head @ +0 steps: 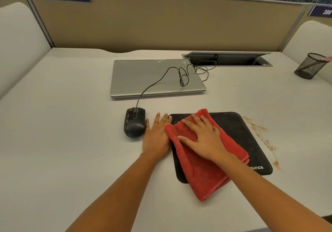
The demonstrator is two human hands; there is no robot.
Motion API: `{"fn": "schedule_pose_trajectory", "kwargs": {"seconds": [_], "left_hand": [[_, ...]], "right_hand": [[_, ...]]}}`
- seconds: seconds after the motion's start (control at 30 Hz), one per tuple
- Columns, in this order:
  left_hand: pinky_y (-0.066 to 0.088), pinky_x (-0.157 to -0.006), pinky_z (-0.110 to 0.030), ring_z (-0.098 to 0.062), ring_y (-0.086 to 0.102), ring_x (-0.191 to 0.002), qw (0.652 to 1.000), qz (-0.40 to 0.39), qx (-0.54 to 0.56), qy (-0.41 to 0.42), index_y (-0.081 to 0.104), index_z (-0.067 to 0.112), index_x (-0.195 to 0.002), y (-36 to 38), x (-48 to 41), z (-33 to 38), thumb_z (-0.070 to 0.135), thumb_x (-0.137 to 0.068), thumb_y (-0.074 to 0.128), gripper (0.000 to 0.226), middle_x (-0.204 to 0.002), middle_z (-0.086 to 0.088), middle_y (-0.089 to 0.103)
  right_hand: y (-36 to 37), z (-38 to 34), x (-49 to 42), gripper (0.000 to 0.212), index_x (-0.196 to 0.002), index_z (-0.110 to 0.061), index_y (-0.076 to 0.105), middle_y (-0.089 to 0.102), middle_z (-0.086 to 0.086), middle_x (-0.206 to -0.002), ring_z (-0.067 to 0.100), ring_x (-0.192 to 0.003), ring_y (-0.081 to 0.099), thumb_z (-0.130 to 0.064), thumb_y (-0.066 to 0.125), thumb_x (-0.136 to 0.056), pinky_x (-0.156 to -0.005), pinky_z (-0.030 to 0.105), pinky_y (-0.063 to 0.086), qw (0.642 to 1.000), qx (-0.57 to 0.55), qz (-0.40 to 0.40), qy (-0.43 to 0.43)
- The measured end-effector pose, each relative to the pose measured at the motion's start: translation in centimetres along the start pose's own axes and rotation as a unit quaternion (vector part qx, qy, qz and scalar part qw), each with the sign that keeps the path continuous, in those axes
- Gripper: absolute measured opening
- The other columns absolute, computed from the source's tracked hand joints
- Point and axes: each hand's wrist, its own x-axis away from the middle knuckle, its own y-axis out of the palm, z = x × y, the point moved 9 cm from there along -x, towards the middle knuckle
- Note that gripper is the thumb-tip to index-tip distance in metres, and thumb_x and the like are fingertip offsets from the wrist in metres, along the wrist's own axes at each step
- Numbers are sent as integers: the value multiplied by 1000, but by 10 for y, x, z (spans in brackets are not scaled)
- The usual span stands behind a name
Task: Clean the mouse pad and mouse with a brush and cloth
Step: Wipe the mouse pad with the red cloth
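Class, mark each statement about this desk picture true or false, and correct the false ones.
1. The right hand presses flat on the red cloth. True.
2. The mouse sits on the mouse pad. False: the mouse lies on the desk, left of the pad.
3. The laptop is open. False: the laptop is closed.
4. Brown dust lies on the desk right of the pad. True.
5. The left hand grips the mouse. False: it rests flat beside it.
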Motion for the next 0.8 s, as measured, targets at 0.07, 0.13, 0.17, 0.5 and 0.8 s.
{"fn": "schedule_pose_trajectory", "kwargs": {"seconds": [0.07, 0.13, 0.17, 0.5, 0.8], "left_hand": [[-2, -115, -48, -20, -8, -145, 1000, -5, 4, -4, 7, 19, -149, 1, -2, -1, 35, -98, 30, 58, -158, 1, 4], [-1, -115, -49, -20, -7, -145, 1000, -8, 4, -5, 6, 19, -149, 2, -3, -2, 33, -98, 29, 57, -158, 1, 4], [-1, -114, -49, -20, -7, -145, 1000, -9, 5, -6, 6, 19, -149, 2, -4, -2, 33, -98, 29, 57, -158, 1, 4], [-4, -115, -43, -16, -7, -145, 998, -4, 41, -37, 11, 25, -148, 3, -8, -8, 28, -101, 20, 48, -157, 6, 6], [-2, -115, -44, -14, -4, -145, 998, 8, 48, -36, 14, 25, -148, 4, -7, -8, 28, -101, 16, 47, -157, 6, 10]], "right_hand": [[18, 1, -8, 70, -145, -35, 17, 6, -6, -157, 16, -145, 0, -67, 32, -85, -113, 52, 0, 998, 37, -39, 17], [21, -3, -16, 67, -146, -30, 19, 10, -3, -157, 15, -145, 2, -61, 32, -88, -114, 49, -3, 999, 34, -24, 12], [20, -6, -19, 63, -145, -28, 23, 14, -1, -157, 14, -145, 5, -56, 34, -90, -115, 46, -2, 1000, 28, -11, 0], [5, -37, 24, 35, -109, -9, 69, 62, 0, -124, 4, -122, 48, -2, 62, -76, -111, 17, 23, 957, -185, -62, -213], [-7, 3, 29, 64, -139, -22, 38, 26, -11, -149, 2, -138, 23, -35, 64, -83, -117, 25, 14, 988, -128, -1, -87]]}}
